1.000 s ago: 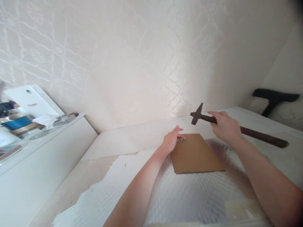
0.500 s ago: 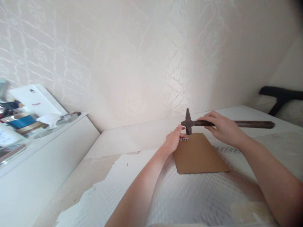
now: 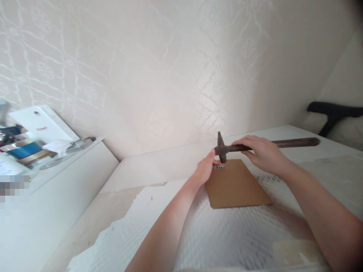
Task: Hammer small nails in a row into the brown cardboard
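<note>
My right hand (image 3: 256, 151) is closed round the dark wooden handle of a hammer (image 3: 297, 142), gripping it close to the head. The handle's end sticks out to the right. The steel hammer head (image 3: 221, 150) hangs over the far left corner of a brown cardboard piece (image 3: 238, 185). My left hand (image 3: 204, 167) is closed at that corner, its fingers over a small ribbed metal coil (image 3: 217, 167) that looks like a spring. The left thumb tip is up against the end of the hammer head, or just beside it. Part of the coil is hidden behind the fingers.
A white textured sheet with a ragged edge (image 3: 141, 215) lies under the cardboard. At left stands a white cabinet (image 3: 70, 185) with tape rolls (image 3: 28, 151) and a white box (image 3: 42, 122) on top. The patterned wall rises behind; a black armrest (image 3: 330, 109) is at right.
The hammer head has tilted a little and shifted slightly left, and the handle's end has risen. Both hands keep their places at the cardboard. The whole view has shifted slightly.
</note>
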### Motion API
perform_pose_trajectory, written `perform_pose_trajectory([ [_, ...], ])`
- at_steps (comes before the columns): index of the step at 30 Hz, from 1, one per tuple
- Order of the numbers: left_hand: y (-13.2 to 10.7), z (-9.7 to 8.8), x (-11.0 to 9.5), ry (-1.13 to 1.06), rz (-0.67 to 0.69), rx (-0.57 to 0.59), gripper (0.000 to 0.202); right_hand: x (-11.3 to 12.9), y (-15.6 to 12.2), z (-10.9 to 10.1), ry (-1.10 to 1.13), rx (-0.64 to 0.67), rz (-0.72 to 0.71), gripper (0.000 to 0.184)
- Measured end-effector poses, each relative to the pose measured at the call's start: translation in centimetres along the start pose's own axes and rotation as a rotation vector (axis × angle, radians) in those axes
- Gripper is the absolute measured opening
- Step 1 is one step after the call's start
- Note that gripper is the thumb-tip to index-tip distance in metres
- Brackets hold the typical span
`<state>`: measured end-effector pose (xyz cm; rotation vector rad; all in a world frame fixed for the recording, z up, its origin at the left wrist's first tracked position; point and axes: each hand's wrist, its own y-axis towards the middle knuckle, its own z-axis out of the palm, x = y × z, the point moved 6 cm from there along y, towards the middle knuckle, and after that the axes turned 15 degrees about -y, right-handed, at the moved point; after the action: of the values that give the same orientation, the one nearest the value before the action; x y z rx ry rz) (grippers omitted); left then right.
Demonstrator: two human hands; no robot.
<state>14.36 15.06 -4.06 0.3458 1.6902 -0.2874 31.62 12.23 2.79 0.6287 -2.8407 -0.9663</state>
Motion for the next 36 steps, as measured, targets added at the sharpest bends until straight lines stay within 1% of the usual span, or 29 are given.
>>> perform_pose_trajectory([
  [3, -0.09, 0.06, -0.21, -0.006, 0.005, 0.002, 0.081, 0.12, 0.10, -0.16, 0.040, -0.021, -0.012, 0.032],
  [7, -0.04, 0.11, -0.09, 0.001, -0.016, 0.002, 0.082, 0.39, 0.07, -0.04, 0.007, -0.007, -0.047, 0.030],
  [13, -0.09, 0.05, -0.32, 0.034, 0.013, 0.001, 0.082, 0.29, 0.13, -0.68, 0.040, -0.057, -0.015, 0.030],
  [18, -0.03, 0.15, -0.18, 0.032, -0.026, 0.007, 0.082, 0.70, 0.14, -0.26, 0.033, -0.015, -0.054, 0.027],
  [24, -0.04, 0.04, -0.16, 0.015, 0.020, 0.007, 0.079, 0.07, 0.14, -0.32, 0.059, -0.043, -0.017, 0.027],
  [29, -0.14, 0.10, -0.12, -0.015, -0.020, 0.010, 0.082, 0.30, 0.03, 0.10, 0.038, 0.017, -0.042, 0.028],
  [33, -0.37, 0.08, -0.52, 0.002, -0.018, 0.008, 0.082, 0.18, 0.06, -0.29, 0.045, -0.027, -0.013, 0.028],
  [36, -0.50, 0.05, -0.55, -0.016, -0.021, -0.002, 0.082, 0.17, 0.09, -0.22, 0.057, -0.015, -0.024, 0.026],
])
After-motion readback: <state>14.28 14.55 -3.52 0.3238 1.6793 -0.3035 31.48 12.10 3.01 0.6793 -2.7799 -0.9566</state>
